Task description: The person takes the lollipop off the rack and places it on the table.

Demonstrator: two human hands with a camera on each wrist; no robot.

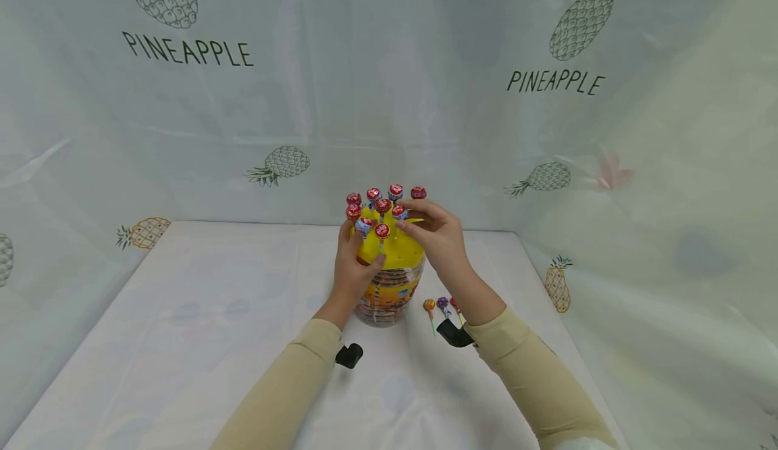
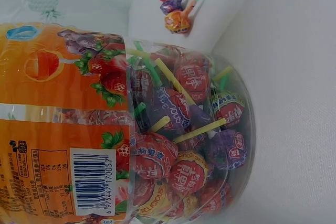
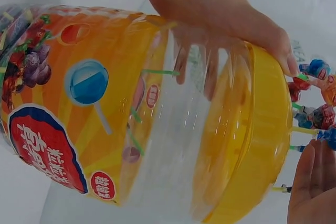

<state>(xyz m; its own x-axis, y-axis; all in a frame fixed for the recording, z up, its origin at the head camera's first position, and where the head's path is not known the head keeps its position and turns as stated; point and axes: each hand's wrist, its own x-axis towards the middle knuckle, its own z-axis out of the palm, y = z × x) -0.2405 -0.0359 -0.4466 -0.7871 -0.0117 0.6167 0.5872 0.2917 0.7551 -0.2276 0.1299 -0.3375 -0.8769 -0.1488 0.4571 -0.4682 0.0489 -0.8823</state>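
A clear plastic jar (image 1: 389, 294) with a yellow lid (image 1: 401, 254) and an orange printed wrap stands upright on the table. Wrapped lollipops (image 2: 191, 177) fill its lower part. Several more lollipops (image 1: 382, 231) stand up from the lid on their sticks, mostly with red or blue-and-red wrappers. My left hand (image 1: 354, 271) grips the jar around the left side of the lid, thumb toward the front. At the lid's right side, my right hand (image 1: 442, 234) pinches a blue-and-red lollipop (image 1: 399, 212) between thumb and forefinger; its stick (image 3: 304, 130) meets the lid top.
Several loose lollipops lie on the table right of the jar, among them an orange one (image 1: 429, 304) and a purple one (image 1: 443, 303), partly hidden by the right wrist. A white cloth covers the table (image 1: 243, 342). Behind hangs a pineapple-print curtain (image 1: 377, 85).
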